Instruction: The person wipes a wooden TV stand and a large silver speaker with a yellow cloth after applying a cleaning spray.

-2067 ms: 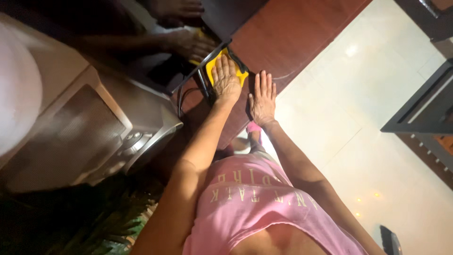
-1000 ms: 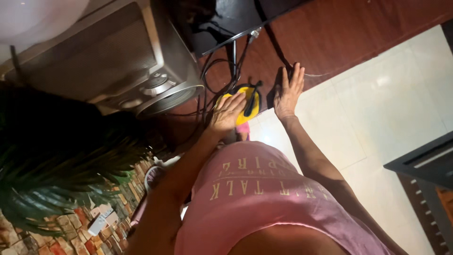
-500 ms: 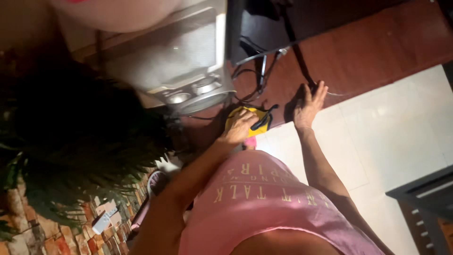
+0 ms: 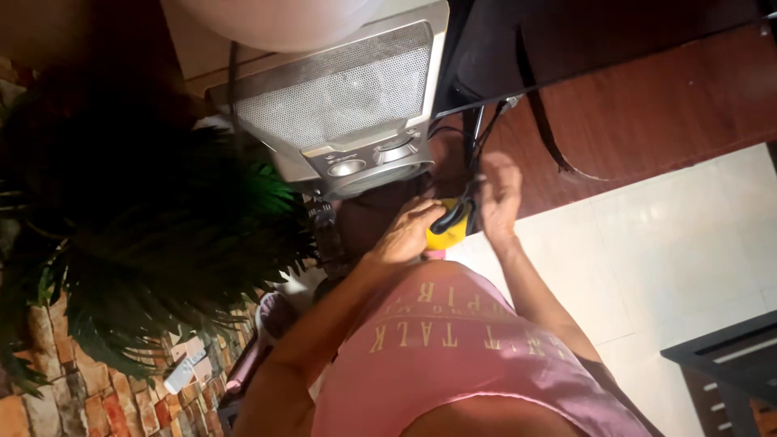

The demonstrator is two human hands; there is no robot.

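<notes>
Yellow cloth [image 4: 447,232] lay bunched between both hands, under a black cable [image 4: 463,212]. Left hand [image 4: 411,232] pressed it, fingers curled closed; right hand [image 4: 499,194] pinched the cable, just right.

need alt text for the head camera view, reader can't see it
A person in a pink top holds a yellow cloth in the left hand, while the right hand grips black cables. These hang beside a grey speaker, with a leafy green plant to its left.
</notes>
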